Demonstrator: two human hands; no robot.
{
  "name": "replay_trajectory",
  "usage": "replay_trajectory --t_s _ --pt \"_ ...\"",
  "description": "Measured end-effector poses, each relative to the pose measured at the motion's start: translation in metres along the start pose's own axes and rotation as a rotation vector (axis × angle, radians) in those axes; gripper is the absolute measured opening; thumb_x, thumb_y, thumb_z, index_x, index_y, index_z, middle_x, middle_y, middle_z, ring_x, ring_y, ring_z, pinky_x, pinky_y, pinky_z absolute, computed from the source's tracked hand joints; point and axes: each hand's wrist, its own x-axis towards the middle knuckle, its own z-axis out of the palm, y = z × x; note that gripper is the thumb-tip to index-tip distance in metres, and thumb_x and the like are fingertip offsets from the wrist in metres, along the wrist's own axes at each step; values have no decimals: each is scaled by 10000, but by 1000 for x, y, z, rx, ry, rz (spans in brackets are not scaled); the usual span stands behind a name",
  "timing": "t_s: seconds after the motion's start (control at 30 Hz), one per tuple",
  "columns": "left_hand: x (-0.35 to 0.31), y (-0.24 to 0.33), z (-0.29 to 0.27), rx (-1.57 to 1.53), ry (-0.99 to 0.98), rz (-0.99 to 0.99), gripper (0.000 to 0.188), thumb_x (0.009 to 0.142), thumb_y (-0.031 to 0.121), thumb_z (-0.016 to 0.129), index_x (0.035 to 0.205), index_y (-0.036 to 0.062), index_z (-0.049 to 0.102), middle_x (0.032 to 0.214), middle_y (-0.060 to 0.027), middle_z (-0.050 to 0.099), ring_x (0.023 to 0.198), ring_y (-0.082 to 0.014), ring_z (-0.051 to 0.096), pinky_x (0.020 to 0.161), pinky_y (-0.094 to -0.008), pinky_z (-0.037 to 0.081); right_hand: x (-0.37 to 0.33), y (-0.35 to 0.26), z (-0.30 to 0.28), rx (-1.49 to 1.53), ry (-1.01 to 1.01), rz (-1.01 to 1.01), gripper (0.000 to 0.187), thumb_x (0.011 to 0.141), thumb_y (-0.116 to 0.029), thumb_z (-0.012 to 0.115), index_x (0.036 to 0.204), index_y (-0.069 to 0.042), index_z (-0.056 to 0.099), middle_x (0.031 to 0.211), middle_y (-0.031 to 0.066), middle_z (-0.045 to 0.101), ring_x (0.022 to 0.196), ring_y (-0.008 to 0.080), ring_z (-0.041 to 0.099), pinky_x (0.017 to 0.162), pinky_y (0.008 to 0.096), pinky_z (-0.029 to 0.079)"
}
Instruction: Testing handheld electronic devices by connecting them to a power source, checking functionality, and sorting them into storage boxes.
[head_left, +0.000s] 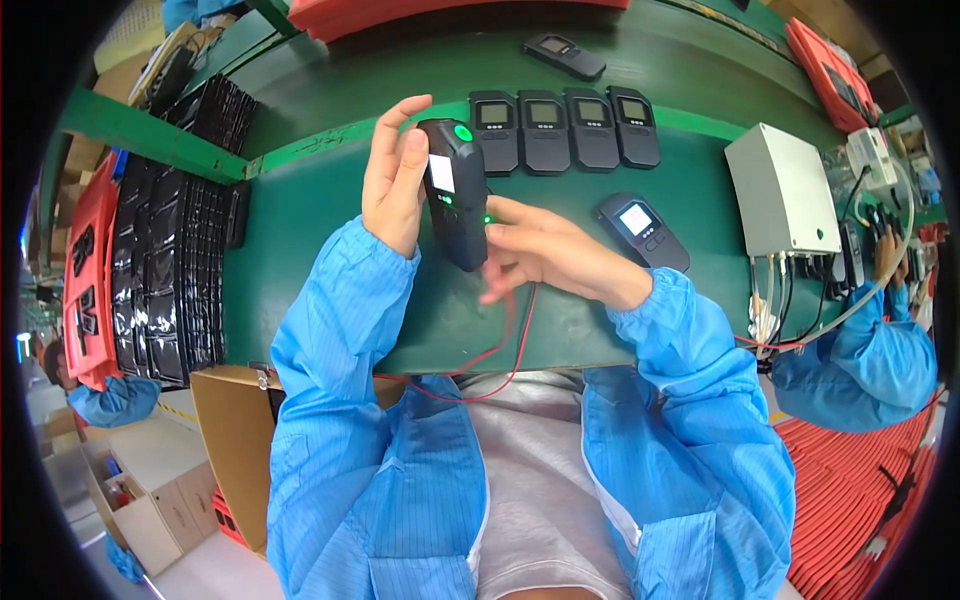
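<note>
My left hand (393,185) grips a black handheld meter (455,200) on its side, its white screen lit and a green light glowing at its top end. My right hand (560,250) is at the meter's near side, thumb and forefinger pinched by a small green light; what they pinch is hidden, and the lower fingers are blurred. From beneath that hand a thin red cable (526,330) loops down over the table edge. Right of it lies another meter (645,230) with a lit screen. Several meters (544,130) with unlit screens form a row beyond my hands.
One more meter (565,56) lies farther back. A white box (783,190) with cables stands at right. Black plastic trays (168,265) are stacked at left, near red trays (90,270). A cardboard box (232,440) sits below the green table (300,300). Co-workers' blue sleeves (850,365) show at both sides.
</note>
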Motion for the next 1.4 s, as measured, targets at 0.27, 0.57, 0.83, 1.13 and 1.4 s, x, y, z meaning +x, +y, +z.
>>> replay_trajectory --t_s 0.27,0.57,0.83,1.13,1.4 --pt "-7 -11 16 -103 -171 233 704 858 138 719 1433 99 314 1200 -137 524 1005 -190 595 867 -336 526 -2 9 -5 -455 200 -304 575 947 -159 657 1445 -9 413 880 0 636 735 37 574 645 200 465" --pt "9 14 23 112 -173 175 676 802 -24 680 1391 90 370 1088 -105 536 973 -200 617 861 -351 543 -5 14 6 -478 369 -528 530 913 -88 687 1397 10 494 990 66 707 918 77 637 785 212 503" --pt "22 17 40 224 -109 114 646 791 15 723 1358 97 424 1041 -85 558 923 -180 620 812 -340 552 -7 6 1 -431 405 -570 501 911 -86 689 1369 24 520 1019 81 713 937 86 642 803 223 508" --pt "57 31 21 850 -12 348 697 730 212 828 1333 117 491 1033 -85 616 921 -218 647 806 -354 536 0 3 -14 -329 479 -598 476 924 -110 683 1358 17 535 987 45 693 891 63 612 793 212 487" --pt "159 -69 -165 1433 379 294 799 819 475 706 1453 146 347 1294 -134 597 1193 -367 558 957 -524 449 8 18 -4 -328 285 -539 526 946 -126 658 1417 6 463 1028 58 694 936 76 613 844 223 474"
